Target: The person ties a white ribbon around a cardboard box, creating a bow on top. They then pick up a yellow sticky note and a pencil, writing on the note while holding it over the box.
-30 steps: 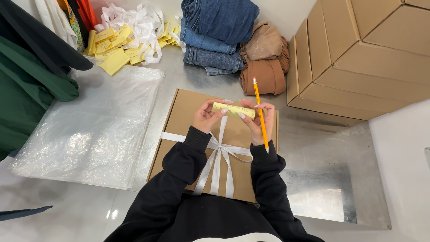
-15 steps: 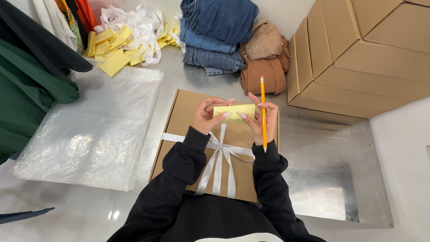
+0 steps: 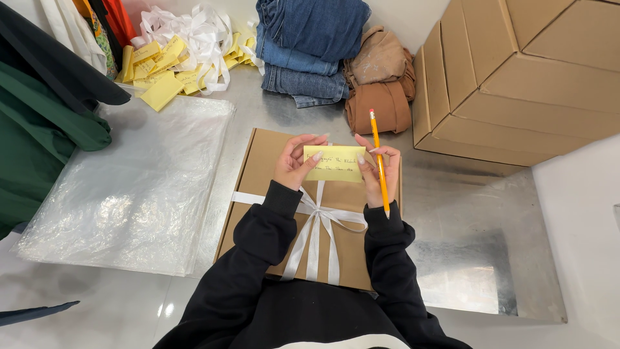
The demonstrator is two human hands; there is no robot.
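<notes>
Yellow note (image 3: 334, 163), orange pencil (image 3: 379, 161), brown box (image 3: 265, 168), white ribbon (image 3: 314, 232), blue jeans (image 3: 303, 45), black sleeves (image 3: 258, 239).

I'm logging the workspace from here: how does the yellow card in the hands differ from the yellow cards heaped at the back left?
The yellow card is single, pinched flat between the left hand and right hand above the ribboned box; the heaped yellow cards lie loose on the table, overlapping at many angles. The held card shows handwriting; the heap's faces look blank from here. White ribbon tangles over the heap, not the held card. Both share the pale yellow colour and rectangular shape.
</notes>
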